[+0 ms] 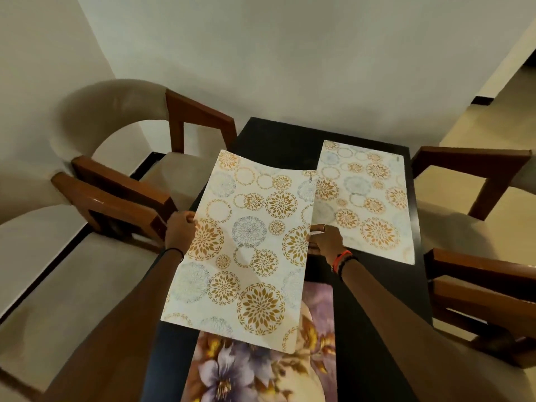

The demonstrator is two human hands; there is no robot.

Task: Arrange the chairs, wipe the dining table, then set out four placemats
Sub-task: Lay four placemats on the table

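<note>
A white placemat (pixel 246 245) with gold and blue round flower patterns hangs above the dark dining table (pixel 278 137), its far end curling upward. My left hand (pixel 180 231) grips its left edge and my right hand (pixel 326 237) grips its right edge. A second placemat (pixel 368 198) of the same pattern lies flat on the table's far right part. Under the held mat, near me, lies a mat with purple flowers (pixel 261 369), partly hidden.
Two cushioned wooden chairs (pixel 116 198) stand along the table's left side and two more chairs (pixel 478 181) along the right. A white wall (pixel 261 59) closes off the table's far end. Pale floor (pixel 493 111) shows at the right.
</note>
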